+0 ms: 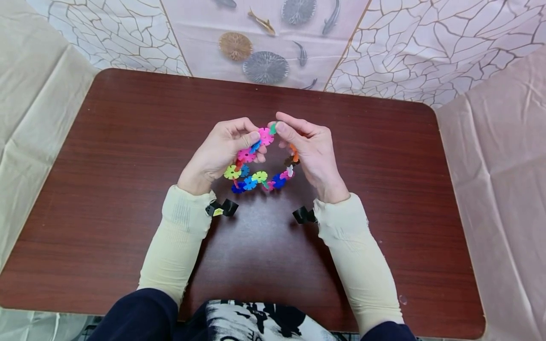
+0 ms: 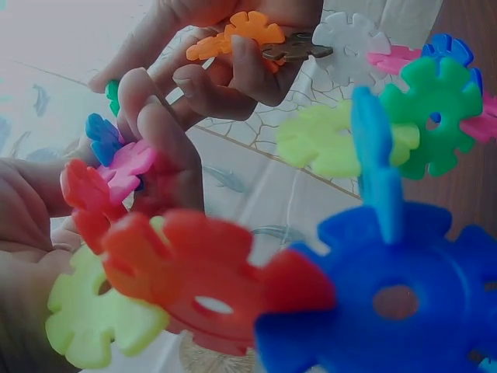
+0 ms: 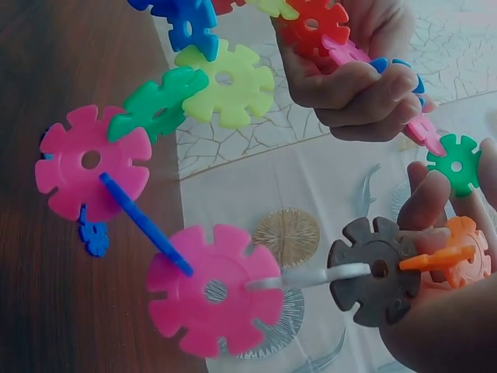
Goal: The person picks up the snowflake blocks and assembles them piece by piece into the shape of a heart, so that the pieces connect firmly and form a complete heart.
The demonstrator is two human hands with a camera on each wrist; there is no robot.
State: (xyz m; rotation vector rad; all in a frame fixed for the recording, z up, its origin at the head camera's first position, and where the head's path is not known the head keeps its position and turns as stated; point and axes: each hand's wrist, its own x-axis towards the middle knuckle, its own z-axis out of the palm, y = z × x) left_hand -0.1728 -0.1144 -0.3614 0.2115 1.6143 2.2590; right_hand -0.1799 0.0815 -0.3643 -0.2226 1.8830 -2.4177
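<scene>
Plastic discs, notched and many-coloured, slotted edge to edge into a chain [image 1: 256,166] curved almost into a ring, held up off the brown counter [image 1: 128,189] between both hands. Most of the linking looks done: yellow, blue, pink, red, orange and dark discs already joined along the lower arc. Left, by the look of it: closing the loop at the top, where a pink disc [image 1: 266,136] and a green disc [image 1: 273,128] meet or nearly meet; cannot tell whether slotted together yet. Left hand [image 1: 222,149] with fingers curled, pinching the pink-and-blue end of the chain. Right hand [image 1: 311,151] with thumb and forefinger pinching the green disc, lower fingers curled round the orange and dark discs [image 3: 380,280]. No containers anywhere in view, no loose discs on the counter either. Beyond the counter, only patterned cloth [image 1: 264,52] with fish and round motifs.
</scene>
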